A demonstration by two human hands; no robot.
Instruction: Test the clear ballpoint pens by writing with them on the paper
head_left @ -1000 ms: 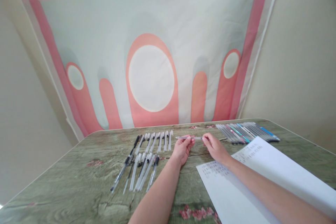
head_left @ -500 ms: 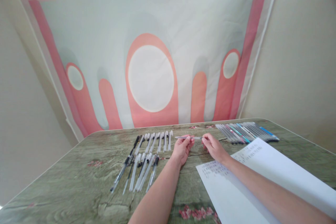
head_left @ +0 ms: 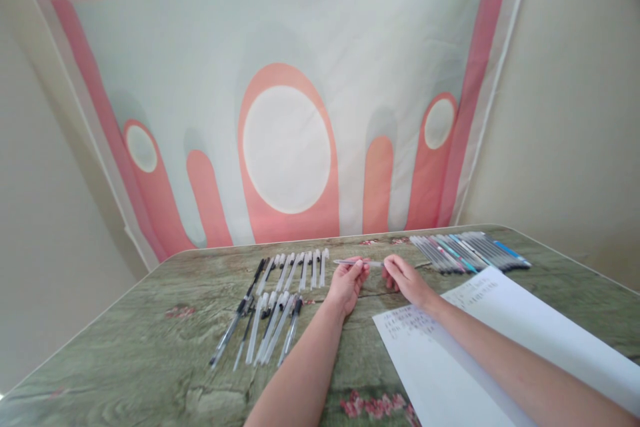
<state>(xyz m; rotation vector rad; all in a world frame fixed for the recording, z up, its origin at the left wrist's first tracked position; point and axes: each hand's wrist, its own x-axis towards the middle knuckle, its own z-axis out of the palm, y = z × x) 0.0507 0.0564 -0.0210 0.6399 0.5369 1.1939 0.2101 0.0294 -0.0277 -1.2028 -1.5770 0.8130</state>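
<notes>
Over the table (head_left: 125, 333), I note the left hand (head_left: 347, 285) and right hand (head_left: 406, 279) pinching one pen (head_left: 376, 264), best held straight between them.

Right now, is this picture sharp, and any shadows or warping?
Head view: held pen slightly soft, writing on the paper too blurred to read; head view: diffuse light, soft shadow beside the right forearm; head view: backdrop widens toward the top, likely wide-angle distortion.

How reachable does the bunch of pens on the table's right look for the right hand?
Probably yes: nothing seems to stand between the right hand and the bunch of pens, though that hand is at the slim rod's end.
</notes>
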